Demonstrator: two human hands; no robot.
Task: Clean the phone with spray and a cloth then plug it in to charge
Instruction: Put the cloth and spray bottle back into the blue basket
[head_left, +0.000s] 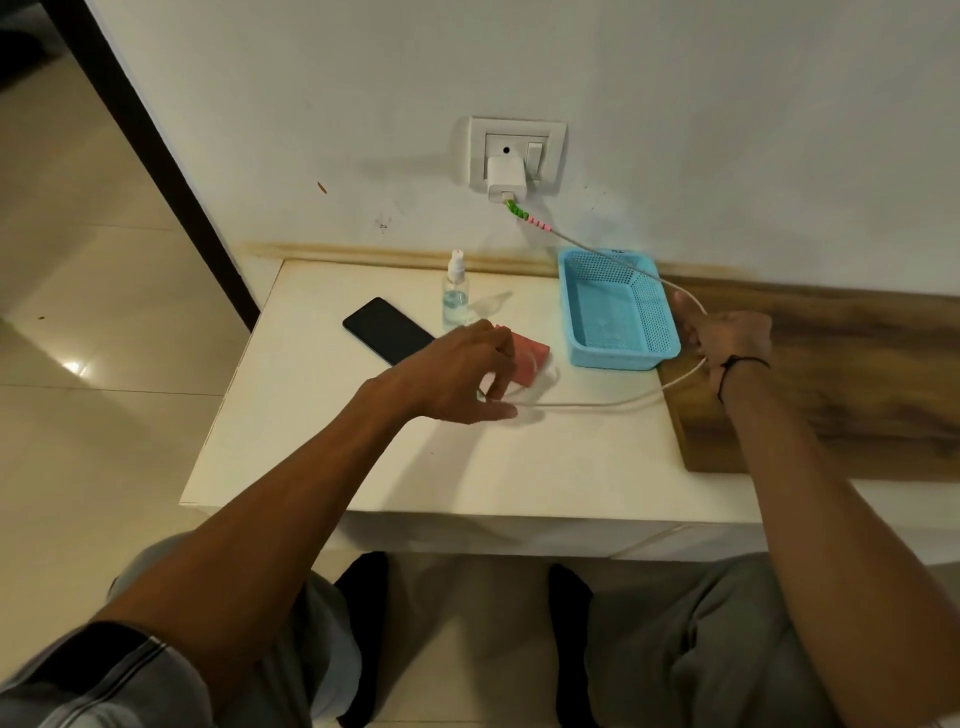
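While the phone (388, 331) lay face up, screen dark, on the left part of the white desk (322, 441), the spray bottle (455, 297) stood upright just to its right, near the wall. The left hand (462, 371) hovered low over the desk in front of the bottle, its grip narrowed with fingers curled at the free end of the white cable (597, 402), partly covering a pink cloth (530, 358). Further right sat a blue basket (618, 312), the cable passing over its far rim from the charger (506, 179) in the wall socket (517, 156). Just beside the basket, the right hand (730, 338) held the cable's loop, its grip curled round it.
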